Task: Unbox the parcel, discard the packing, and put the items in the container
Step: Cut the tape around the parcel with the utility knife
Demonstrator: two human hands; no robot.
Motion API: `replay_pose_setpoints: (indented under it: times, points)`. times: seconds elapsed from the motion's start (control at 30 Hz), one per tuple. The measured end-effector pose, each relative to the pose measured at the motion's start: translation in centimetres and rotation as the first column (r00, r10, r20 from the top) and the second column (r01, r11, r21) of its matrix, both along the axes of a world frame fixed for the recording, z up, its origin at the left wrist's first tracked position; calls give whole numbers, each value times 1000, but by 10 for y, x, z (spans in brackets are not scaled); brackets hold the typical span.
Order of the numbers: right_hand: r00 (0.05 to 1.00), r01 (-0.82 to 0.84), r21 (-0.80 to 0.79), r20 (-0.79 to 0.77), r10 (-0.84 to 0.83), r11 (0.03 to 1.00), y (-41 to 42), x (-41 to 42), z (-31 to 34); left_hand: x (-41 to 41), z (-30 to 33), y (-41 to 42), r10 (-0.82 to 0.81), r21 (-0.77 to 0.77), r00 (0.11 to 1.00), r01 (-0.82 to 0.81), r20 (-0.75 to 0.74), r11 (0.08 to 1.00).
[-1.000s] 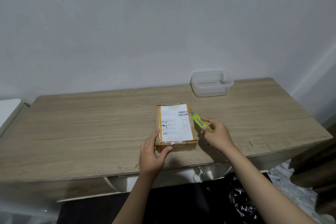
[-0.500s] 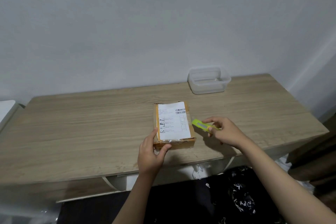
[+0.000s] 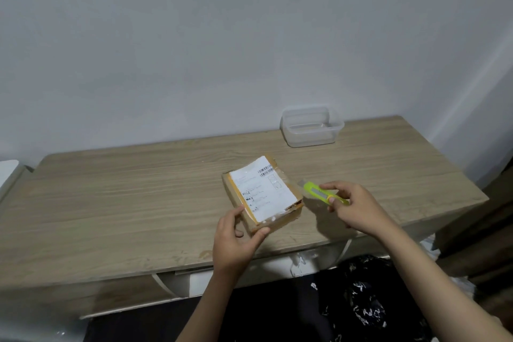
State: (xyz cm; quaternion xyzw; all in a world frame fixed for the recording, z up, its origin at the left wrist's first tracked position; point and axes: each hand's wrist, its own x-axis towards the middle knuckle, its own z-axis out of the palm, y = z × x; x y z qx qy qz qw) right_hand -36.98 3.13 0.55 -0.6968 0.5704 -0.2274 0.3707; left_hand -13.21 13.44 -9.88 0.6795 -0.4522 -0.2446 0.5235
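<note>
A small brown cardboard parcel [image 3: 262, 193] with a white shipping label lies on the wooden table [image 3: 125, 197], turned at an angle. My left hand [image 3: 236, 239] grips its near corner, thumb on the front edge and fingers on the left side. My right hand [image 3: 354, 207] holds a yellow-green utility knife [image 3: 319, 191], whose blade tip points at the parcel's right edge. A clear plastic container [image 3: 312, 126] stands at the back of the table by the wall; nothing is visible in it.
The table's front edge runs just below my hands, with a white frame underneath. A dark patterned cloth [image 3: 361, 300] lies low on the right. A white surface [image 3: 8, 172] shows at the far left. A dark wooden piece [image 3: 488, 216] stands at the right.
The parcel has been turned clockwise under my left hand. My right hand with the knife has shifted right and now points the blade at the parcel's right side.
</note>
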Motion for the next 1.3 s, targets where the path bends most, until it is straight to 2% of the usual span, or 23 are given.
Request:
replay_pose_setpoints:
  times: [0.07, 0.13, 0.23, 0.33, 0.4, 0.47, 0.53, 0.7, 0.83, 1.0, 1.17, 1.3]
  points:
    - [1000, 16, -12, 21, -15, 1000, 3, -1, -4, -2, 3, 6, -79, -21, 997, 79, -12, 997]
    - [999, 24, -12, 37, -23, 1000, 6, -1, -5, 6, 8, 5, -152, 4, 987, 152, 45, 988]
    - [999, 15, -13, 51, -14, 1000, 9, 1, -2, 30, 17, -9, -290, 198, 926, 246, 243, 949]
    - [998, -1, -24, 61, 2, 1000, 13, 3, 2, 54, 19, -26, -304, 301, 920, 225, 249, 927]
    - [997, -2, -24, 80, 4, 1000, 15, 3, 4, 64, 17, -36, -311, 263, 930, 256, 195, 930]
    - [996, -3, -20, 88, 5, 1000, 18, 4, 6, 66, 14, -40, -309, 152, 949, 296, 68, 943]
    - [996, 6, -28, 85, -3, 1000, 19, 3, 6, 61, 14, -39, -248, 105, 969, 248, -14, 963]
    - [997, 78, -67, -1, -78, 995, 21, -3, 0, 32, 14, -24, -90, 121, 990, 77, 107, 990]
    - [989, 112, -77, -87, -119, 991, 23, -2, 1, 16, 5, -17, -81, 114, 973, 57, 215, 992]
    - [972, 110, -108, -195, -129, 988, 26, 3, 3, 5, 7, -12, -49, 107, 962, 20, 270, 994]
    - [961, 82, -135, -253, -114, 987, 29, 10, 5, -3, 4, -12, -55, 51, 994, 50, 96, 997]
    - [955, 79, -158, -270, -120, 984, 29, 15, 7, -3, 2, -12, -55, 31, 996, 53, 63, 998]
